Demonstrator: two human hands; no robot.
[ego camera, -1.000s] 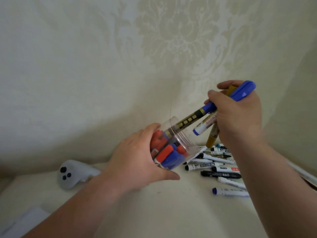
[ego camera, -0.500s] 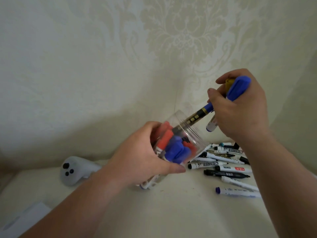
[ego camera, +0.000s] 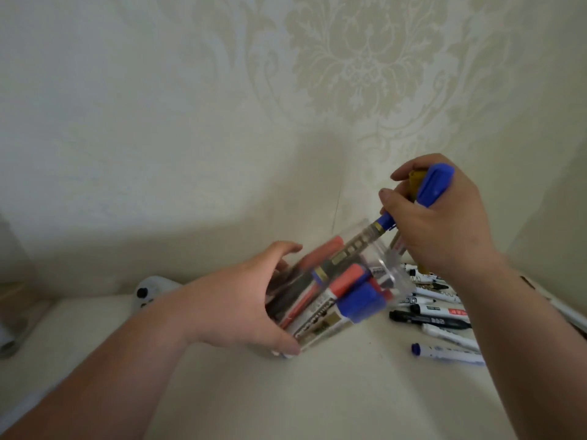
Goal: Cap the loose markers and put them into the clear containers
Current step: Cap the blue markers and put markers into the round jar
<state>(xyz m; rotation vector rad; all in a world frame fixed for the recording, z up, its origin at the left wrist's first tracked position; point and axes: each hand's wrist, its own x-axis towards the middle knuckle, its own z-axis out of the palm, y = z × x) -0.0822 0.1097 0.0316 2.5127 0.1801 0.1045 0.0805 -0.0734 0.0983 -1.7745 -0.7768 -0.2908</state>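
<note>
A clear plastic cylindrical container (ego camera: 395, 274) is gripped by the left hand (ego camera: 241, 300), its fingers and thumb curled round the lower wall, and it is tilted so that its open mouth faces up and to the right, toward the right hand (ego camera: 444, 230). It is packed with red-capped and blue-capped markers (ego camera: 359, 300), which are seen through the wall just beyond the left fingertips.

A small bundle is clasped by the curled fingers of the right hand: a marker with a large blue cap and a black-and-gold barrel (ego camera: 435, 185), a gold-coloured marker (ego camera: 416, 181) beside it, and one more pale barrel that is largely hidden. The blue cap sticks out above the right knuckles, while the black-and-gold barrel is passed below the thumb, through the mouth and deep into the container.

Under the right wrist, a scatter of white and black loose markers (ego camera: 435, 320) is spread on the cream table (ego camera: 317, 392). Behind the left wrist, a white game controller (ego camera: 152, 290) is partly seen.
</note>
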